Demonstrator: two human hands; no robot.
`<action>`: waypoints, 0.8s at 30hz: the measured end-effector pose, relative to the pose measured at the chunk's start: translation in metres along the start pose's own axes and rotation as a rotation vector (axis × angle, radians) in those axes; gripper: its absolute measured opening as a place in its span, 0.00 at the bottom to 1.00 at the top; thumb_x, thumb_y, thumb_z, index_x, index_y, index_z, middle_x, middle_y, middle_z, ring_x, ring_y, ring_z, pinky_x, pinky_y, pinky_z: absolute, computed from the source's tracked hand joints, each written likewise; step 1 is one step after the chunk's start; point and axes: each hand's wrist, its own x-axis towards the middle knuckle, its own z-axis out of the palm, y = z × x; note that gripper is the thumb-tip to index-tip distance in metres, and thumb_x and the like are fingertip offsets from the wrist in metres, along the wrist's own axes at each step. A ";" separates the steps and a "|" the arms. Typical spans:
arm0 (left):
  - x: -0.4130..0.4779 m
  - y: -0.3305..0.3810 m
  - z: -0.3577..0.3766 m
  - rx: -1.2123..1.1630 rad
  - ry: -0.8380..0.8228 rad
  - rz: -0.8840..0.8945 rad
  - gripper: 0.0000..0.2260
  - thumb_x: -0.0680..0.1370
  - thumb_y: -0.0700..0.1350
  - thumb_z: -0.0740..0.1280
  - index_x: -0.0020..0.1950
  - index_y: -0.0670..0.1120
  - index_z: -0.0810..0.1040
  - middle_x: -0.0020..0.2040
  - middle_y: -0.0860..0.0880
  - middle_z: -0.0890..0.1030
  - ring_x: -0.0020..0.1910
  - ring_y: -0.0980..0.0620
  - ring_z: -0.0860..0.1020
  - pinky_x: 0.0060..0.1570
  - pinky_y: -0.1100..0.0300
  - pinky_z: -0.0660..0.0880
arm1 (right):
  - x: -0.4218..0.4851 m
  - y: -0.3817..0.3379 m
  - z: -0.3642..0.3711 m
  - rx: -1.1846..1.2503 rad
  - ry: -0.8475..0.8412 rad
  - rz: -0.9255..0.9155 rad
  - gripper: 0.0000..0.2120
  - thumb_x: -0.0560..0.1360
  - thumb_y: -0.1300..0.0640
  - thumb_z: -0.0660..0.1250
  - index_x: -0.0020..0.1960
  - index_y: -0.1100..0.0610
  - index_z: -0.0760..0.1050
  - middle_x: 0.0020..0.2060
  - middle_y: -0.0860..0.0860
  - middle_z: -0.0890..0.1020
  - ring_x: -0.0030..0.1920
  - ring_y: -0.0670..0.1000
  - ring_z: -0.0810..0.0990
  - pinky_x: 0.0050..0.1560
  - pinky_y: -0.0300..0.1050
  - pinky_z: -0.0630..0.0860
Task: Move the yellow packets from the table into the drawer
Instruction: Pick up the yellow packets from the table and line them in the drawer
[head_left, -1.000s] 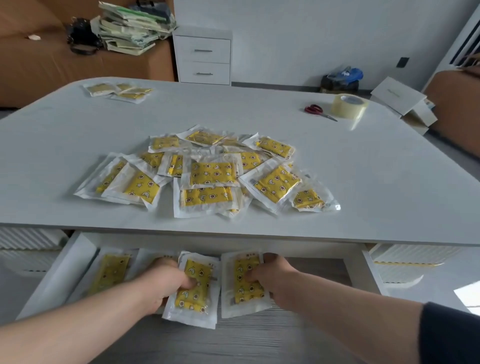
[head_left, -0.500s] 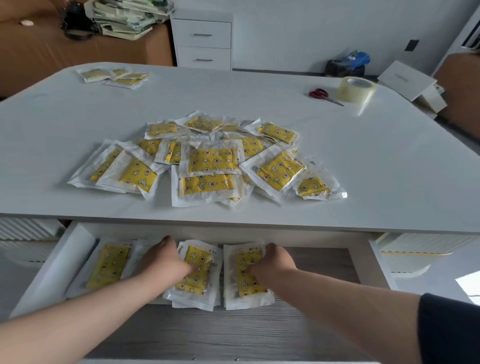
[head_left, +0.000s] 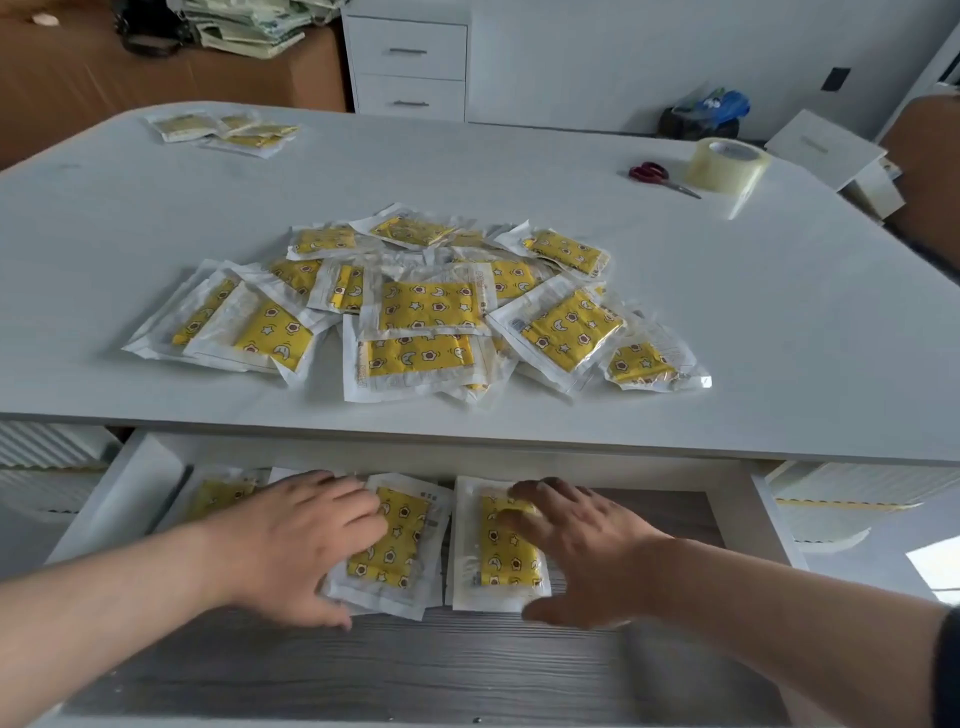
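Observation:
A heap of several yellow packets (head_left: 426, 306) in clear wrappers lies on the white table (head_left: 727, 322). Below the table's front edge the drawer (head_left: 135, 478) stands pulled out, its bottom grey wood grain. Inside it lie packets side by side: one (head_left: 395, 540) under the fingers of my left hand (head_left: 296, 535), one (head_left: 498, 551) beneath my right hand (head_left: 576, 540), and another (head_left: 218, 496) further left, partly hidden by my left hand. Both hands have their fingers spread out flat over the packets.
A small group of packets (head_left: 228, 130) lies at the table's far left. Red scissors (head_left: 657, 176) and a roll of clear tape (head_left: 724, 163) sit at the far right. A white cabinet (head_left: 410, 62) stands behind the table.
Both hands gripped a packet each a second ago, carried them deeper into the drawer, and have now uncurled their fingers so the packets lie flat on the drawer bottom.

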 end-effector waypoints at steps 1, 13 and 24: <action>0.000 -0.001 0.004 0.026 -0.006 0.035 0.33 0.63 0.76 0.59 0.51 0.51 0.77 0.48 0.55 0.77 0.46 0.56 0.76 0.48 0.60 0.79 | 0.002 0.000 0.004 -0.025 -0.004 -0.039 0.42 0.71 0.30 0.60 0.77 0.47 0.48 0.77 0.51 0.49 0.77 0.55 0.49 0.75 0.52 0.51; 0.017 0.008 0.024 -0.025 -0.067 0.011 0.31 0.62 0.64 0.64 0.59 0.47 0.74 0.58 0.49 0.78 0.57 0.50 0.72 0.59 0.52 0.74 | 0.021 -0.004 0.035 0.061 0.183 -0.011 0.41 0.67 0.30 0.63 0.72 0.51 0.63 0.73 0.51 0.63 0.73 0.55 0.61 0.74 0.47 0.53; 0.025 0.017 0.026 -0.020 -0.196 -0.015 0.39 0.76 0.65 0.54 0.79 0.45 0.45 0.79 0.44 0.39 0.78 0.46 0.40 0.69 0.53 0.33 | 0.026 -0.008 0.044 0.025 0.302 -0.040 0.36 0.63 0.30 0.63 0.63 0.53 0.74 0.62 0.53 0.76 0.61 0.56 0.77 0.65 0.51 0.72</action>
